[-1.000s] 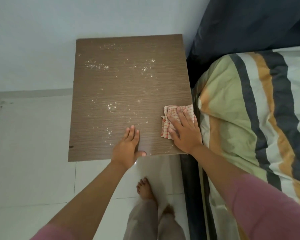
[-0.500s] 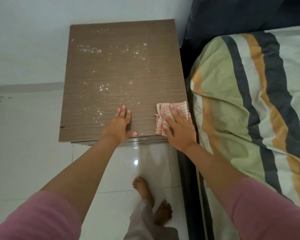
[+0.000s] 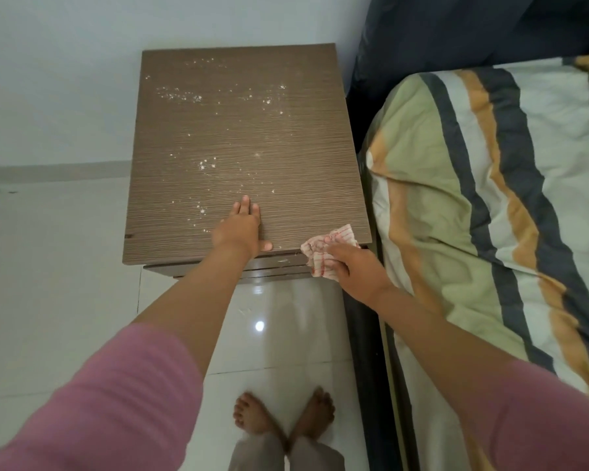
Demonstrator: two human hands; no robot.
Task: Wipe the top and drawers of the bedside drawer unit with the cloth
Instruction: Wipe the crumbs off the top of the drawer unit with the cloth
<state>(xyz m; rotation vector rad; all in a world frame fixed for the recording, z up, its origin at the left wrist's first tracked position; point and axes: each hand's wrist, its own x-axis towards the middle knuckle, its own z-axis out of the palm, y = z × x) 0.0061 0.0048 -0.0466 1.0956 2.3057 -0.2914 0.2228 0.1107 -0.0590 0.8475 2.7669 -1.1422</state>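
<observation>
The brown wood-grain bedside drawer unit (image 3: pixel 286 137) stands against the wall, its top scattered with white crumbs and powder. Below its front edge the tops of the drawer fronts (image 3: pixel 272 266) just show. My left hand (image 3: pixel 242 229) lies flat on the top near the front edge, fingers straight, thumb over the edge. My right hand (image 3: pixel 357 270) grips a crumpled white cloth with red stripes (image 3: pixel 323 249) at the unit's front right corner; the cloth hangs over the edge and down across the drawer fronts.
A bed with a striped green, orange, grey and white quilt (image 3: pixel 490 198) sits tight against the unit's right side, with a dark pillow (image 3: pixel 456 28) at its head. Glossy white floor tiles (image 3: pixel 65 283) lie to the left and front. My bare feet (image 3: pixel 283 413) stand before the unit.
My right hand has drawn the cloth off the top's right side to the front right corner, and now bunches it in a grip. The left hand stays flat. The view has pulled back.
</observation>
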